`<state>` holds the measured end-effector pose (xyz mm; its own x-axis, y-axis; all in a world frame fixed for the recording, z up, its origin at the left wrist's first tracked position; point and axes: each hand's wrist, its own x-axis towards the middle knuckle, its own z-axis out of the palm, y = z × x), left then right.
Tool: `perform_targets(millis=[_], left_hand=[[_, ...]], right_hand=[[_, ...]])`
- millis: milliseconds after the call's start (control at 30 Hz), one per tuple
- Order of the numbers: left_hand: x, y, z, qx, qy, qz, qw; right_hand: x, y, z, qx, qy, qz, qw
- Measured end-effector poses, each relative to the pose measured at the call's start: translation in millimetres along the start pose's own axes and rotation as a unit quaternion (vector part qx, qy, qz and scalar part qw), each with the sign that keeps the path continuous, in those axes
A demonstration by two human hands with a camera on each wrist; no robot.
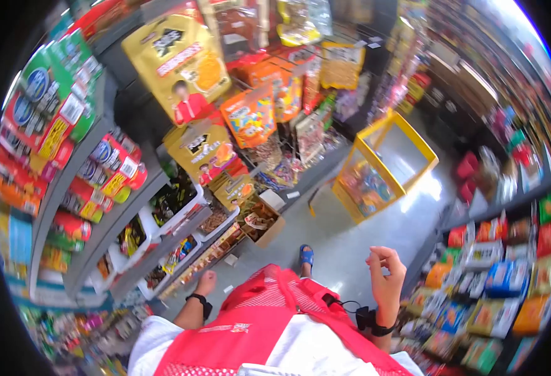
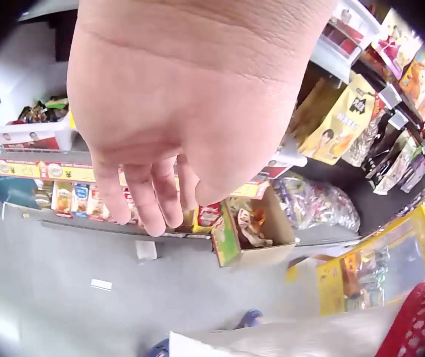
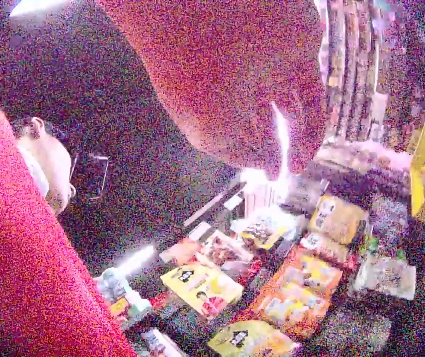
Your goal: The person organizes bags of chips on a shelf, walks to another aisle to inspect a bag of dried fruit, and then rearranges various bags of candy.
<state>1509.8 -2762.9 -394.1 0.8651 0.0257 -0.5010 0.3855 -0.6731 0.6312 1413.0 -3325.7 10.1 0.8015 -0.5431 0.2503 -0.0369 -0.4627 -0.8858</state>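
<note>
My left hand (image 2: 175, 111) hangs with relaxed fingers pointing down in the left wrist view, and nothing is in it. Behind its fingers are a low shelf of small packets (image 2: 82, 199) and an open cardboard box (image 2: 261, 251). My right hand (image 1: 386, 276) is raised at my right side in the head view, its fingers loosely bent and no object in them. The shelf of bagged snacks (image 1: 495, 316) lies nearest to it. In the noisy right wrist view, only a dark part of the right hand (image 3: 235, 89) shows, with hanging snack bags (image 3: 201, 290) beyond.
A yellow-framed bin (image 1: 382, 169) holding packets stands on the aisle floor ahead. Large yellow snack bags (image 1: 178, 59) hang on a rack to the left of it. Canned goods (image 1: 109, 166) fill the curved shelves at far left. Grey floor (image 1: 275, 241) runs between the shelves.
</note>
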Motion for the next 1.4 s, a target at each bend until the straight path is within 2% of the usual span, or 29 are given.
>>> perform_targets(millis=[33,67,167,267,300,367,433,467,500,567,600,667,700,733,767,800,833,967,1000,1033,1100,1133,1167,1233,1267,1300,1333,1367,1400], left_hand=[[-7,31,-4,0.041,0.002,0.06,0.997],[4,25,-7,0.022,-0.038,0.104,0.994],[-3,114,-45,0.078,-0.008,0.136,0.988],[-8,187,-70,0.036,0.098,0.064,0.992],[-14,203,-74,0.034,0.12,0.068,0.99],[-27,224,-77,0.031,0.159,0.075,0.984],[-54,230,-67,0.025,0.179,0.062,0.982],[-72,228,-58,0.019,0.188,0.053,0.981],[-94,222,-46,0.039,0.199,-0.001,0.979],[-132,185,-16,0.019,0.219,-0.055,0.974],[-156,160,2,0.014,0.22,-0.08,0.972],[-209,80,66,-0.036,0.271,-0.094,0.957],[-242,10,112,0.178,0.191,-0.046,0.964],[-274,-52,155,0.38,0.14,0.028,0.914],[-315,-69,192,0.175,0.143,-0.069,0.972],[-349,-94,223,0.402,-0.055,-0.027,0.914],[-379,-106,256,0.401,-0.082,-0.029,0.912],[-439,-93,330,0.229,-0.045,-0.116,0.965],[-437,-101,347,0.017,-0.007,-0.222,0.975],[-434,-105,361,-0.189,0.075,-0.31,0.929],[-437,-123,365,-0.006,0.048,-0.112,0.993],[-420,-130,374,0.075,0.037,0.0,0.996],[-388,-140,367,-0.006,-0.008,-0.066,0.998],[-315,-162,352,-0.15,-0.068,-0.217,0.962],[-295,-175,332,-0.011,-0.022,-0.078,0.997],[-273,-155,278,0.151,0.062,0.041,0.986],[-247,-146,236,0.068,0.084,0.065,0.992],[-234,-88,181,-0.202,0.139,-0.088,0.965],[-208,-66,145,-0.207,0.175,-0.137,0.953]], right_hand=[[24,7,4,-0.007,-0.015,-0.028,0.999],[45,13,8,-0.011,-0.029,-0.052,0.998],[95,33,18,0.047,-0.035,-0.046,0.997],[135,54,41,0.127,-0.072,-0.006,0.989],[146,57,52,0.167,-0.096,0.017,0.981],[164,51,77,0.21,-0.156,0.053,0.964],[177,44,109,0.222,-0.231,0.031,0.947],[182,41,125,0.224,-0.27,0.019,0.936],[187,36,141,0.203,-0.311,-0.02,0.928],[195,13,166,0.18,-0.377,-0.091,0.904],[194,0,176,0.166,-0.403,-0.12,0.892],[187,-31,195,0.191,-0.449,-0.109,0.866],[182,-43,200,0.201,-0.47,-0.105,0.853],[177,-50,202,0.204,-0.486,-0.097,0.844],[169,-59,207,0.211,-0.504,-0.091,0.833],[155,-68,213,0.222,-0.522,-0.083,0.819],[144,-68,217,0.211,-0.525,-0.091,0.82],[103,-76,213,0.143,-0.539,-0.084,0.826],[92,-78,209,0.126,-0.534,-0.075,0.833],[83,-78,208,0.113,-0.531,-0.089,0.835],[61,-83,202,0.094,-0.526,-0.094,0.84],[49,-93,201,0.089,-0.528,-0.092,0.84],[38,-100,198,0.086,-0.531,-0.093,0.838],[23,-109,196,0.054,-0.532,-0.132,0.835],[19,-114,197,0.043,-0.533,-0.153,0.831],[16,-118,197,0.028,-0.52,-0.158,0.839],[16,-119,197,0.028,-0.5,-0.171,0.848],[18,-120,197,0.027,-0.482,-0.182,0.857],[22,-120,199,0.025,-0.463,-0.195,0.864]])
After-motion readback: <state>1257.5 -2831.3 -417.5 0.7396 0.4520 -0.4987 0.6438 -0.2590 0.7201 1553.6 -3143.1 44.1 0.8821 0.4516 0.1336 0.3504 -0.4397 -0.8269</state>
